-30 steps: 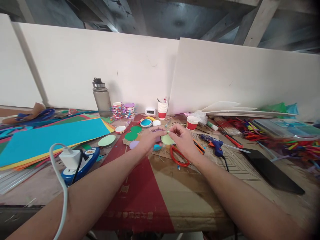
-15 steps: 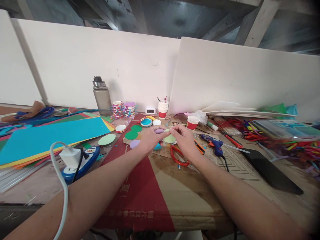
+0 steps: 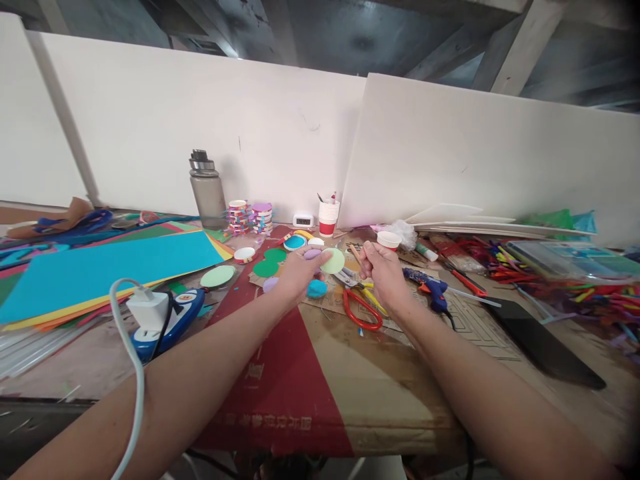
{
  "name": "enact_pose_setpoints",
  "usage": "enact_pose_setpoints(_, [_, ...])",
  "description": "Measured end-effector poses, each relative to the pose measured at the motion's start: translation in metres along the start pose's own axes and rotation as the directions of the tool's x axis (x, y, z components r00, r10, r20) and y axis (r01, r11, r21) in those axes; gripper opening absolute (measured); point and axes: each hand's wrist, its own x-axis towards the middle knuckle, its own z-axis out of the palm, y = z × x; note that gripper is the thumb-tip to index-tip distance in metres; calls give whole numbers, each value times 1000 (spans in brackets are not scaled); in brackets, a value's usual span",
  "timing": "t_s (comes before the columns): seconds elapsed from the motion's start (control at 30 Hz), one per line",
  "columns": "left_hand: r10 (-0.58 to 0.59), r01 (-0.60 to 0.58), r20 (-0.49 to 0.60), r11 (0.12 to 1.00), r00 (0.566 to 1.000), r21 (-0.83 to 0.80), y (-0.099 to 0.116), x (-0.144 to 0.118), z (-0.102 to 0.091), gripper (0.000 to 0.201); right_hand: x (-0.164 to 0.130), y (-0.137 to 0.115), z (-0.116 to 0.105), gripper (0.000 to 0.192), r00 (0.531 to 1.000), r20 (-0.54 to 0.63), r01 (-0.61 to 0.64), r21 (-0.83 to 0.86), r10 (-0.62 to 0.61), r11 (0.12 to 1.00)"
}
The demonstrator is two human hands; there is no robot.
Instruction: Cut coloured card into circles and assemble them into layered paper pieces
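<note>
My left hand (image 3: 301,272) pinches a pale green paper disc (image 3: 333,261) between thumb and fingers, above the cardboard-covered table. A purple disc (image 3: 313,254) shows just behind those fingers; whether it is held too, I cannot tell. To the right, my right hand (image 3: 380,268) is closed, apart from the disc. A thin brownish piece (image 3: 355,253) shows at its fingertips, too unclear to name. Below and between the hands lie red-handled scissors (image 3: 361,313) and a tool with a yellow handle (image 3: 373,300). A blue disc (image 3: 316,288) is beside my left wrist.
Green discs (image 3: 266,268), a pale green disc (image 3: 218,275) and coloured sheets (image 3: 115,273) lie leftward, near a power strip (image 3: 187,313). A paper cup (image 3: 389,240), glue gun (image 3: 433,288) and dark phone-like slab (image 3: 545,343) are rightward. Two decorated stacks (image 3: 239,217) and a bottle (image 3: 207,197) stand behind.
My right hand has left the pale green disc and moved right, closing its fingers. The left hand keeps the disc, shifted slightly left, and the scissors show more fully.
</note>
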Motion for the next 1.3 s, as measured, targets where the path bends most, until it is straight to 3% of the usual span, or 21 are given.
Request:
enact_pose_setpoints(0.17, [96, -94, -81, 995, 992, 27, 0, 4, -4, 34, -13, -6, 8, 50, 993, 96, -59, -134, 72, 989])
enact_pose_setpoints(0.27, [224, -217, -48, 969, 974, 120, 4, 1, -3, 22, -14, -6, 13, 32, 975, 153, -142, -125, 161, 982])
enact_pose_setpoints(0.47, [411, -400, 21, 873, 912, 279, 9, -6, -1, 10, -12, -5, 13, 35, 980, 120, -155, -27, 157, 988])
enact_pose_setpoints(0.8, [463, -455, 88, 789, 882, 414, 12, -13, 0, 11, -11, -8, 13, 28, 996, 47, -82, 24, 81, 996])
enact_pose_setpoints(1.0, [461, -450, 81, 789, 884, 418, 11, -11, -1, 11, -12, -10, 12, 38, 996, 66, -64, 20, 62, 998])
enact_pose_setpoints(1.17, [465, -466, 107, 787, 879, 404, 10, -10, -2, 13, -13, -10, 11, 46, 973, 123, -197, 3, 195, 980])
enact_pose_setpoints(1.3, [429, -478, 212, 800, 878, 362, 9, -13, 2, 20, -11, -6, 9, 52, 962, 137, -241, 16, 237, 970])
